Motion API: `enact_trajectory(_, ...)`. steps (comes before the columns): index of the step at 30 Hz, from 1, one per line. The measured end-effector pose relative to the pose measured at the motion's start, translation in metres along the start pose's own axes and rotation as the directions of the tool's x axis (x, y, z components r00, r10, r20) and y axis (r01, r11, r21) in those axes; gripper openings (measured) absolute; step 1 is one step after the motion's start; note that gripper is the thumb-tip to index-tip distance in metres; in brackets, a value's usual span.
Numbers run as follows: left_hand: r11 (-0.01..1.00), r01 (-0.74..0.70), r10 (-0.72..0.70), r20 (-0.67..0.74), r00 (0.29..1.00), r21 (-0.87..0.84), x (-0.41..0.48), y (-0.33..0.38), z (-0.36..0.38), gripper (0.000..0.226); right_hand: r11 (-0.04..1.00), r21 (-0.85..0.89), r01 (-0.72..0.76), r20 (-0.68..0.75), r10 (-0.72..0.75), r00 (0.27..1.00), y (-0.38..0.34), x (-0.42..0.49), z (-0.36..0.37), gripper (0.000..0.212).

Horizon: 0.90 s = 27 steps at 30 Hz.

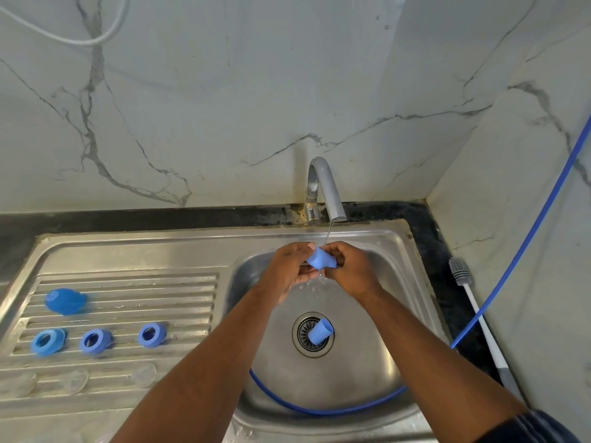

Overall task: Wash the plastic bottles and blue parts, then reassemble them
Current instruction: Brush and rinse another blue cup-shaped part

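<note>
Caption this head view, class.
Left hand and right hand rinse a blue tubular plastic part under the grey tap; another blue part lies on the steel drain.

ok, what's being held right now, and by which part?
One blue part, under the running tap. The left hand grips one end of it and the right hand grips the other. Its middle shows between them.

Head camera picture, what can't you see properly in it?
Blue part under the tap, head view: its ends are covered by the left hand and right hand.
Clear pieces on the drainboard, head view: see-through and faint, shape unclear.
Blue hose, head view: crosses under the right arm; top cut off by the right edge.
Brush, head view: handle end hidden by the sleeve.
</note>
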State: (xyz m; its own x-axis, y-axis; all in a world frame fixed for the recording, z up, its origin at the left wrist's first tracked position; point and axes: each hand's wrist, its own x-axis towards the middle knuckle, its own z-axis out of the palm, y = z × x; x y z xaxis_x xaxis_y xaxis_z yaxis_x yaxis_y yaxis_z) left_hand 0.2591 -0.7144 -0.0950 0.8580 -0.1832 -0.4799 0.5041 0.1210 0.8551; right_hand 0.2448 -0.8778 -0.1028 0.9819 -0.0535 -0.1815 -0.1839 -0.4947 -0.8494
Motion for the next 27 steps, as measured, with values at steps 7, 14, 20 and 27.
enact_trajectory(7, 0.947, -0.013, -0.001, 0.044, 0.999, 0.32, -0.02, -0.008, 0.005, 0.019, 1.0, -0.016, -0.016, 0.026, 0.017, 1.0, 0.01, -0.025, -0.005, 0.044)
enact_trajectory(14, 0.709, -0.103, -0.049, 0.194, 0.98, 0.697, -0.033, -0.035, 0.015, 0.028, 0.986, -0.162, 0.038, 0.122, -0.018, 0.992, 0.018, -0.068, -0.013, 0.042)
enact_trajectory(20, 0.811, -0.032, -0.188, 0.312, 0.931, 0.584, -0.05, -0.039, 0.055, 0.031, 0.984, -0.147, -0.102, -0.091, 0.089, 0.992, 0.031, -0.112, -0.052, 0.048)
enact_trajectory(27, 0.843, -0.06, -0.227, 0.455, 0.861, 0.535, -0.073, -0.055, 0.099, 0.022, 0.892, -0.243, -0.382, -0.718, 0.099, 0.689, 0.068, -0.189, -0.126, 0.008)
